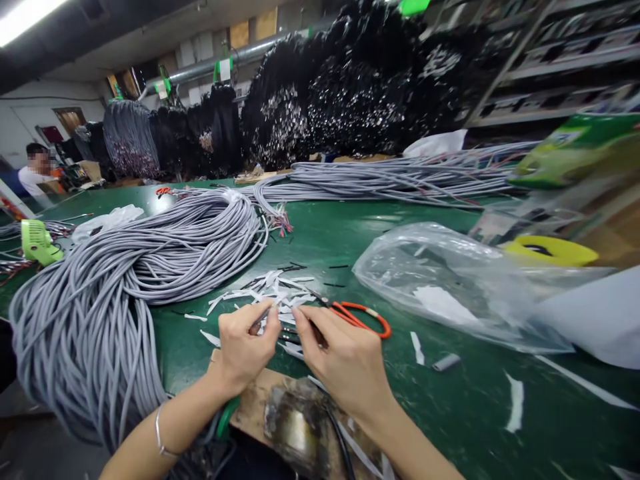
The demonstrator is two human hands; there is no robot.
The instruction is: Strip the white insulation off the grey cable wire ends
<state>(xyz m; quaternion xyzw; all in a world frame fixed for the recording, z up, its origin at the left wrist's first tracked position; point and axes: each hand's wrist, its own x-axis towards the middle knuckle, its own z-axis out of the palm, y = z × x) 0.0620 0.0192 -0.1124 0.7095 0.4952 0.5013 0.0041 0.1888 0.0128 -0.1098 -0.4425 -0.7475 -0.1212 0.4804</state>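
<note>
My left hand [249, 343] is closed in a pinch, and a short stretch of grey cable [259, 325] shows between its fingers. Thumb and forefinger of my right hand [343, 357] are pressed together close beside it; whatever they grip is hidden. Just beyond both hands lies a heap of white strips [275, 287] mixed with short black pieces. Scissors with orange handles [363, 317] rest right behind my right hand. Below the hands, a worn board with a stained metal block [296, 423] sits at the table's near edge.
A large bundle of grey cables [200, 233] covers the left side and hangs over the edge. More grey cables [390, 177] lie along the back of the green table [320, 230]. Clear plastic bags [430, 267] and a yellow ring [553, 251] are on the right. Far left sits another person [37, 173].
</note>
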